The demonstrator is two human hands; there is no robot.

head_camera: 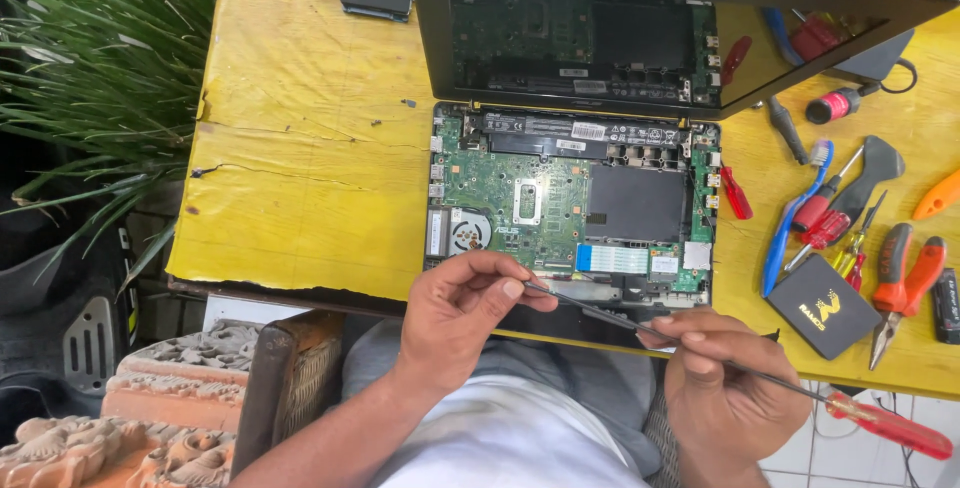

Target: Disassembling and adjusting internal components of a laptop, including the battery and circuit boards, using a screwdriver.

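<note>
Left hand (pixel 455 313): fingers curled, thumb and fingertips pinching the tip end of a long thin metal screwdriver (pixel 700 358), at the counter's near edge. Right hand (pixel 725 383): closed around the same shaft further back; the translucent red plastic handle juts out past it, beyond the near edge. Opened laptop (pixel 570 198): bottom cover off, green circuit board, round fan, matte black rectangular battery, pale blue ribbon strip; its near rim is partly hidden by both hands. Counter (pixel 300 148): yellow painted wood, cracked and chipped toward the left edge. Right edge: loose hand tools (pixel 850 218), red and blue handles, red-handled pliers, a small black box; several overlap and are hard to tell apart. Far edge: a dark flat device, cut off.
</note>
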